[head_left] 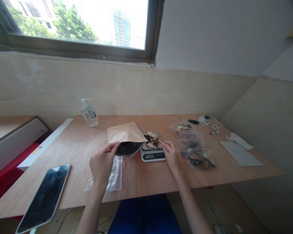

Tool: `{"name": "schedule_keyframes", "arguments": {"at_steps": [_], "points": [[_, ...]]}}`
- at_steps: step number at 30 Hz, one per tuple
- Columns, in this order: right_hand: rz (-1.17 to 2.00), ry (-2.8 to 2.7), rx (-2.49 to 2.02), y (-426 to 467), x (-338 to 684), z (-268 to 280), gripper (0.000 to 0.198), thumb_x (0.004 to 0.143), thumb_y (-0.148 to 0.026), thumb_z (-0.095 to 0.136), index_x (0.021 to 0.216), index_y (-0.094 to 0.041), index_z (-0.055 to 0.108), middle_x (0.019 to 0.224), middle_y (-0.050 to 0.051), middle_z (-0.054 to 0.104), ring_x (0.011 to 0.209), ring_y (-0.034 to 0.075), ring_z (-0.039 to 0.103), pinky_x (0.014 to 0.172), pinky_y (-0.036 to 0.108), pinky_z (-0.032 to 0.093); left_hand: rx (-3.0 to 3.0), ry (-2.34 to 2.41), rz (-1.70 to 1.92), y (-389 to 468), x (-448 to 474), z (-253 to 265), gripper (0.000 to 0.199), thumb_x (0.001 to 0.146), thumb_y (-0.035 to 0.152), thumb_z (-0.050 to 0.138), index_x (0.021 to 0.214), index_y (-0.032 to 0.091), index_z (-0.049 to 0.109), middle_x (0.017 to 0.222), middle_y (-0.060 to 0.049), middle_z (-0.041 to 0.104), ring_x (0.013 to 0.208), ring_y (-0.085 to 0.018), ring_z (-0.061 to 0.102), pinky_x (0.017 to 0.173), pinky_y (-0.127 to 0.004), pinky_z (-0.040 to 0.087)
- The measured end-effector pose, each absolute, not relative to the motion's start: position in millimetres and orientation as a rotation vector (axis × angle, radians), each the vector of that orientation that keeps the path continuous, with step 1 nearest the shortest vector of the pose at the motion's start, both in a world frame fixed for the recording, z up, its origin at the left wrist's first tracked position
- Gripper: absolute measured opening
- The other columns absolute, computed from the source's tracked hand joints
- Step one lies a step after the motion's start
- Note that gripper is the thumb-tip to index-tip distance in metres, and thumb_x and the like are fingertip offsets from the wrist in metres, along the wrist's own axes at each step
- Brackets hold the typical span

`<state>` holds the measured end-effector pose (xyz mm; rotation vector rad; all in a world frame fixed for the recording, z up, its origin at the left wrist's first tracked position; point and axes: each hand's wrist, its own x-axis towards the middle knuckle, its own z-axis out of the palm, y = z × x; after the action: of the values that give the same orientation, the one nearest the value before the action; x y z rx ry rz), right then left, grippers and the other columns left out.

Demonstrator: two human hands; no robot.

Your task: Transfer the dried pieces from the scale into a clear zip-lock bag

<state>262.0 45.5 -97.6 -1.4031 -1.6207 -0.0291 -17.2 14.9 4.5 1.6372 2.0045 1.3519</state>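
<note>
Left hand grips the near edge of a brown paper pouch, mouth held open and tilted toward the scale just to its right. Right hand pinches at the dried pieces heaped on the scale's platform. Filled zip bags lie right of the scale; an empty one sits near. Far left: water bottle.

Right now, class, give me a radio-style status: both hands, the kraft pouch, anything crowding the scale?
Left hand holding kraft pouch mouth open. Right hand at dried pieces on scale. Filled zip bags lie right of scale; empty bag under left hand.
</note>
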Motion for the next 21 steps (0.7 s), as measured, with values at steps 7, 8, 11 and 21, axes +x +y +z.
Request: {"name": "schedule_keyframes", "arguments": {"at_steps": [7,8,11,21], "points": [[-0.111,-1.757,-1.434,49.6,267.8,-107.1,0.028,0.094,-0.034,0.045,0.088,-0.019,0.068,0.090,0.008,0.070,0.086,0.022,0.061,0.081,0.037,0.045,1.622,2.001,1.375,16.0,-16.0,4.9,0.018,0.076,0.045,0.063,0.084,0.033,0.074,0.077,0.005,0.075,0.075,-0.017,0.070,0.064,-0.024,0.044],[-0.124,-1.784,-1.436,49.3,267.5,-108.5,0.028,0.094,-0.034,0.045,0.090,-0.019,0.068,0.092,0.008,0.070,0.088,0.023,0.060,0.082,0.038,0.045,1.621,1.999,1.377,16.1,-16.4,5.3,0.018,0.076,0.045,0.063,0.084,0.033,0.074,0.077,0.006,0.075,0.075,-0.017,0.069,0.064,-0.024,0.044],[-0.142,-1.826,-1.461,47.5,267.8,-113.3,0.030,0.094,-0.036,0.044,0.098,-0.020,0.069,0.100,0.009,0.069,0.092,0.023,0.059,0.083,0.039,0.045,1.626,1.997,1.384,16.7,-17.3,6.4,0.019,0.076,0.046,0.062,0.083,0.033,0.074,0.077,0.005,0.074,0.075,-0.017,0.069,0.064,-0.025,0.044],[-0.084,-1.748,-1.361,16.1,227.1,-62.2,0.030,0.094,-0.026,0.040,0.115,-0.022,0.062,0.118,0.012,0.057,0.109,0.024,0.054,0.093,0.043,0.042,1.659,2.026,1.369,16.2,-11.8,7.4,0.022,0.077,0.047,0.061,0.083,0.031,0.074,0.074,0.003,0.074,0.072,-0.019,0.070,0.059,-0.024,0.043]]}}
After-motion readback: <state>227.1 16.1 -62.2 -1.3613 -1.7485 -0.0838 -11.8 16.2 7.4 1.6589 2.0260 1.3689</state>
